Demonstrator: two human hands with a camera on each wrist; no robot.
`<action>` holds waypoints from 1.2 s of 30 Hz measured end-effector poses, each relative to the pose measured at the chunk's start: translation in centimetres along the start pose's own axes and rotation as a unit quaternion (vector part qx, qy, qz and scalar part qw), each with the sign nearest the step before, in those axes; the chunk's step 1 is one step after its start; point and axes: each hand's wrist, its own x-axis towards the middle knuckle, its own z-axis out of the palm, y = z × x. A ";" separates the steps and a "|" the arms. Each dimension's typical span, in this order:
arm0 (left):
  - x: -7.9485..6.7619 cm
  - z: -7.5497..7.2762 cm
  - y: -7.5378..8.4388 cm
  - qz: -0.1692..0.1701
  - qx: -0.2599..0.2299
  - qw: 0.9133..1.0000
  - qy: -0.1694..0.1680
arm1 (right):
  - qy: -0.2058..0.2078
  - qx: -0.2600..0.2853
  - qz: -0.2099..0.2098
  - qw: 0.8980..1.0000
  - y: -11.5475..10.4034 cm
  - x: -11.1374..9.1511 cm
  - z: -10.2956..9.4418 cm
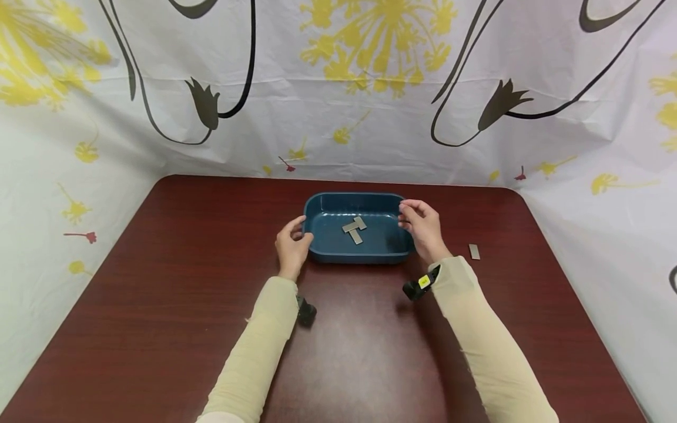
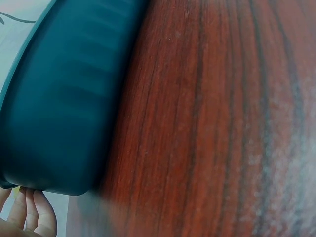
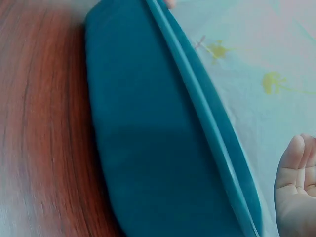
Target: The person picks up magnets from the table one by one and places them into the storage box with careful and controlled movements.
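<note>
A blue rectangular tray [image 1: 359, 257] stands on the table, with a few small flat grey metal pieces [image 1: 355, 226] lying overlapped inside it. My left hand [image 1: 292, 249] is at the tray's left end. Its fingertips touch the outer wall in the left wrist view, where the tray [image 2: 59, 108] fills the left side. Over the tray's right rim is my right hand [image 1: 423, 226], thumb and fingers drawn close together; whether a thin piece sits between them cannot be seen. The right wrist view shows part of this hand [image 3: 298, 190] beside the tray [image 3: 143, 118].
One more flat grey piece [image 1: 473, 252] lies on the table to the right of my right hand. The dark red wooden table [image 1: 211, 235] is bordered by white patterned cloth [image 1: 338, 135]. Small black cameras are strapped at both wrists.
</note>
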 end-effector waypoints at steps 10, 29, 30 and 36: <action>0.1 0.0 -0.1 0.002 -0.003 1.000 -0.002 | 0.030 0.031 0.010 0.999 -0.6 -0.7 -3.5; 0.2 0.0 0.0 0.005 -0.010 1.000 0.001 | 0.068 -0.033 -0.013 0.997 4.0 1.6 -10.4; 0.2 -0.1 0.0 0.004 -0.010 1.000 0.001 | 0.069 -0.027 -0.014 0.997 4.5 1.9 -10.9; 0.1 0.0 -0.2 0.004 -0.010 1.000 -0.002 | 0.076 -0.050 -0.017 0.996 4.4 1.0 -11.3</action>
